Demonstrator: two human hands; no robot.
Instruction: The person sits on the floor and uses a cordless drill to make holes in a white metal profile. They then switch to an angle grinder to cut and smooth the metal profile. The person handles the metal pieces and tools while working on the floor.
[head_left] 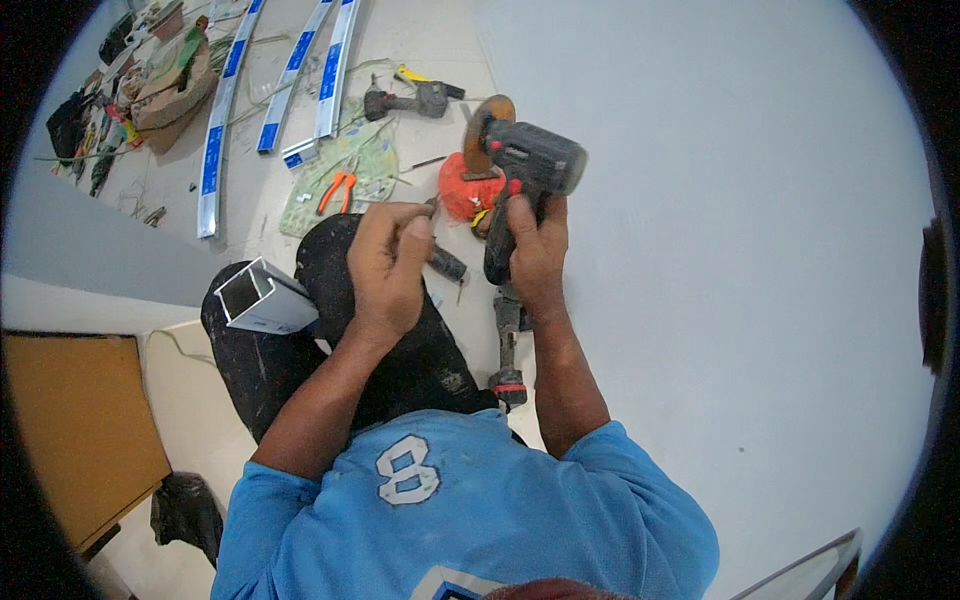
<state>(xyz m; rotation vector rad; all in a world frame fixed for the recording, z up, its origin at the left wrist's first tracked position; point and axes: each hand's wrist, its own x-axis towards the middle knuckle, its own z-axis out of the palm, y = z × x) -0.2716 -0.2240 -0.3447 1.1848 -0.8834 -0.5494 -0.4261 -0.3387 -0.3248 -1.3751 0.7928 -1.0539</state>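
Observation:
My right hand [538, 260] grips a black cordless power tool [535, 160] upright, with an orange-brown disc [476, 138] on its head. My left hand [388, 275] is closed just left of it, pinching something small and dark that I cannot make out. Below and behind my hands lie a dark cylindrical tool [446, 263] and another long power tool with a red band [507, 385]. A short white metal channel piece [266, 300] rests on my bent leg. Behind the disc is a red bag or cloth [455, 185].
Long metal profiles with blue labels [225, 120], a dark drill [405, 100] and orange-handled pliers [338, 192] lie on the floor ahead. A clutter pile [170, 100] is at the upper left. A brown board [80, 430] and black bag [185, 515] are lower left; a pale wall or panel fills the right.

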